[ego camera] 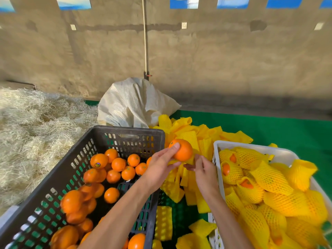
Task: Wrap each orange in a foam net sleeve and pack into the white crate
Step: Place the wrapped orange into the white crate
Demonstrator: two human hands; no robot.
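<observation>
Between the black slotted crate (86, 180) and the white crate (218, 159), I see my left hand (161, 163) curled round a smooth, round orange (182, 150), thumb pressed near its stem end. Just right of the black crate, my right hand (203, 169) pinches a flat yellow foam net sleeve (188, 161) beneath the fruit. Loose glossy oranges (115, 168) fill the black crate; mesh-wrapped oranges (231, 169) lie heaped in the white one, right of it

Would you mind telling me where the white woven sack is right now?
In the head view the white woven sack sits centre, just behind the black crate's far wall, left of the loose yellow foam sleeves.
</observation>
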